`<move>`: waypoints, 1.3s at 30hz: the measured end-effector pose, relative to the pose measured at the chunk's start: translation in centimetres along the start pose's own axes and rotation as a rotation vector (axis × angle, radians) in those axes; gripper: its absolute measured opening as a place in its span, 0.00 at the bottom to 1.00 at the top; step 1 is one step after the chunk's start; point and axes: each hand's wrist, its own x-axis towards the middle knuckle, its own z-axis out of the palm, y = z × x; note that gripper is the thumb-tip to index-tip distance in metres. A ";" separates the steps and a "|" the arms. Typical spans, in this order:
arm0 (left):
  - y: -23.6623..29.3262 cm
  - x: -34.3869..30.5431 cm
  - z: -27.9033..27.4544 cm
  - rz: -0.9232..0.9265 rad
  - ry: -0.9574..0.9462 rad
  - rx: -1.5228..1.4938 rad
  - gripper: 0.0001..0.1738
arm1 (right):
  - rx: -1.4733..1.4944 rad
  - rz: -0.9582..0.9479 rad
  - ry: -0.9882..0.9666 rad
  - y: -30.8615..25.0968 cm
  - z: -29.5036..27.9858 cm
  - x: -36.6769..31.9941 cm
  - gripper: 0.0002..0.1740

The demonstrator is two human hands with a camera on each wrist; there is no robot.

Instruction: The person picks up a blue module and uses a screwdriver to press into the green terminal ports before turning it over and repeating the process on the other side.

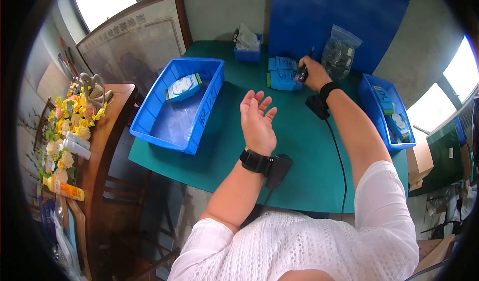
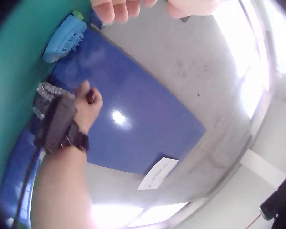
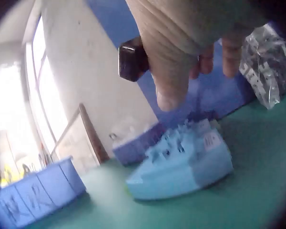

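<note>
My right hand (image 1: 315,75) grips a slim black tool (image 1: 303,73) with a thin dark tip, over the far right part of the green table. In the right wrist view, the squared dark end of this black tool (image 3: 131,59) sticks out beside the thumb; its exact kind I cannot tell. Just below and to the left of that hand lie light-blue packs (image 1: 284,79), close together on the table. My left hand (image 1: 258,124) is held over the table's middle, palm up, fingers loosely bent, with nothing in it.
A large blue bin (image 1: 175,140) at left holds a white-and-blue pack (image 1: 183,88). Another blue bin (image 1: 368,99) at right contains several packs. At the back are a small blue box (image 1: 248,56) with white tissue and a clear bag (image 1: 340,51) of dark items. A cable (image 1: 339,153) trails from my right wrist.
</note>
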 end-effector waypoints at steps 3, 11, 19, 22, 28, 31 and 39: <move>-0.1 0.4 -0.1 0.007 0.003 0.011 0.19 | 0.120 -0.039 0.235 -0.2 -2.9 -0.7 0.16; 1.8 1.6 0.8 -0.080 -0.100 0.104 0.19 | 1.080 0.101 0.236 -5.8 -9.1 -9.4 0.11; 13.2 6.4 5.4 0.241 -0.424 0.967 0.20 | 1.780 0.071 0.282 -4.6 -6.2 -17.2 0.11; 16.9 10.9 3.4 0.396 -0.466 1.548 0.22 | 1.906 0.091 0.333 -3.8 -4.7 -18.0 0.11; 19.3 17.2 -3.7 0.215 -0.623 2.440 0.28 | 1.853 0.159 0.376 -4.1 -4.9 -18.6 0.10; 18.3 19.4 -7.0 0.076 -0.755 2.512 0.33 | 1.788 0.158 0.421 -4.2 -5.3 -19.0 0.10; 16.1 20.8 -8.8 -0.280 -0.598 2.657 0.56 | 1.691 0.148 0.447 -4.4 -5.6 -19.1 0.09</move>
